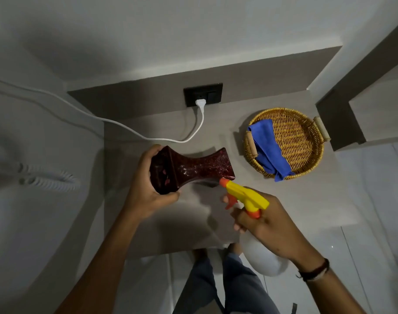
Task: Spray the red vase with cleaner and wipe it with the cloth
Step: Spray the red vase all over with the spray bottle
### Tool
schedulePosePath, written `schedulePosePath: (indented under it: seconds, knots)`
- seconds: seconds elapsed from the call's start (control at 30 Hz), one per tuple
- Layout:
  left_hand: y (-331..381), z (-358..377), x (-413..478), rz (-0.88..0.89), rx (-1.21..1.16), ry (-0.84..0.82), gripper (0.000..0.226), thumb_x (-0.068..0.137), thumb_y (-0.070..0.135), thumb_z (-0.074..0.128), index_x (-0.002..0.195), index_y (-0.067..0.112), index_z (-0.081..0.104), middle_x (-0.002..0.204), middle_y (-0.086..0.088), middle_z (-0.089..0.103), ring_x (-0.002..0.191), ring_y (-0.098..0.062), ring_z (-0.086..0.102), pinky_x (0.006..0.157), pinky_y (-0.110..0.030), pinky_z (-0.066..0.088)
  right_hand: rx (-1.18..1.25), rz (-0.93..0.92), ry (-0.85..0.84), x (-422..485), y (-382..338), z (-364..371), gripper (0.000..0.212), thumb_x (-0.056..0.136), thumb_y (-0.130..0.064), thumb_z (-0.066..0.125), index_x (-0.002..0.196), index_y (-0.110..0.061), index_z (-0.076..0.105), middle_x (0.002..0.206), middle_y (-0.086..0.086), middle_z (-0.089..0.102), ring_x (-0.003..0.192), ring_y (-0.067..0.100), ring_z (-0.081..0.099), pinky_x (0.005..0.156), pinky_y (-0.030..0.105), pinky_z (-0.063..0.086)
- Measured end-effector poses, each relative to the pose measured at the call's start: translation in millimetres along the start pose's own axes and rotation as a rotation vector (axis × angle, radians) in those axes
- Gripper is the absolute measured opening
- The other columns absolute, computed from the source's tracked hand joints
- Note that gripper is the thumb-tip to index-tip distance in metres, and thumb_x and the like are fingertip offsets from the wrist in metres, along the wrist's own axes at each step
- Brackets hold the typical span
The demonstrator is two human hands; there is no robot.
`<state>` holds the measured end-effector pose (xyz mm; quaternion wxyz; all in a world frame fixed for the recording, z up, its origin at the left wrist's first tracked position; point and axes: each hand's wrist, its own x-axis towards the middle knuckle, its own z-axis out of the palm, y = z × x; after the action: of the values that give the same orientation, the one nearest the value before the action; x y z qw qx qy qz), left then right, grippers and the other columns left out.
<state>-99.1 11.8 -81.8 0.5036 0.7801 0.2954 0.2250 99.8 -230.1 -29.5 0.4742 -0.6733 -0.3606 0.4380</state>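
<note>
At the far left a white cable [116, 123] runs from the wall over the desk [284, 200] to a white plug [200, 103] in the black socket [203, 94] at the back edge. The left hand [145, 189] is closed around one wide end of the red vase [193, 171]; fingers wrap it from the far and near side. The vase lies tilted on its side near the middle of the desk, w/ its other end pointing right; if it touches the surface is not clear. Just beside that right end is the orange nozzle of the spray bottle [247, 198]. The right hand [268, 225] grips the bottle at the neck, w/ fingers curled at the orange trigger; the white body hangs over the front edge. Toward the back right corner stands a wicker basket [306, 137], and the blue cloth [269, 148] lies in its left part, one end over the rim.
</note>
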Motion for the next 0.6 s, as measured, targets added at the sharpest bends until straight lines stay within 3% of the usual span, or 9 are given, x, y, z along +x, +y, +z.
schedulePosePath:
  seconds: [0.13, 0.23, 0.3, 0.47, 0.6]
  knots:
    - [-5, -8, -2, 0.001, 0.012, -0.017, 0.106, 0.059, 0.020, 0.090, 0.153, 0.033, 0.042, 0.149, 0.011, 0.053, 0.139, -0.011, 0.054, 0.110, -0.017, 0.041, -0.049, 0.058, 0.029, 18, -5, 15, 0.028, 0.101, -0.021, 0.072, 0.128, -0.029, 0.073, 0.105, -0.001, 0.079, 0.069, 0.013, 0.071, 0.066, 0.030, 0.060]
    - [-6, -11, -3, 0.003, 0.015, -0.024, 0.106, 0.060, 0.023, 0.090, 0.154, 0.032, 0.041, 0.150, 0.003, 0.053, 0.140, -0.014, 0.054, 0.111, -0.018, 0.040, -0.127, 0.070, 0.032, 28, -11, 21, 0.026, 0.104, -0.029, 0.070, 0.130, -0.025, 0.072, 0.093, 0.004, 0.075, 0.071, 0.018, 0.068, 0.072, 0.052, 0.061]
    - [-5, -12, -3, 0.010, 0.016, -0.024, 0.105, 0.061, 0.024, 0.090, 0.154, 0.033, 0.041, 0.150, 0.003, 0.054, 0.140, -0.013, 0.053, 0.112, -0.018, 0.039, -0.161, 0.087, 0.029, 31, -13, 22, 0.027, 0.105, -0.031, 0.068, 0.131, -0.024, 0.072, 0.089, 0.010, 0.072, 0.071, 0.031, 0.068, 0.073, 0.060, 0.057]
    - [-3, -12, -2, 0.027, 0.064, -0.008, 0.104, 0.062, 0.027, 0.090, 0.153, 0.038, 0.041, 0.149, 0.012, 0.053, 0.140, -0.005, 0.052, 0.112, -0.015, 0.037, -0.203, 0.089, 0.014, 31, -8, 24, 0.023, 0.105, -0.032, 0.067, 0.123, -0.019, 0.071, 0.088, 0.010, 0.071, 0.072, 0.033, 0.067, 0.070, 0.061, 0.056]
    - [-1, -14, -4, -0.002, 0.099, -0.008, 0.104, 0.061, 0.031, 0.092, 0.153, 0.026, 0.044, 0.148, 0.000, 0.055, 0.139, -0.010, 0.053, 0.113, -0.020, 0.039, -0.196, 0.088, 0.036, 29, -4, 22, 0.022, 0.105, -0.033, 0.067, 0.127, -0.030, 0.071, 0.089, 0.007, 0.073, 0.072, 0.031, 0.069, 0.070, 0.060, 0.058]
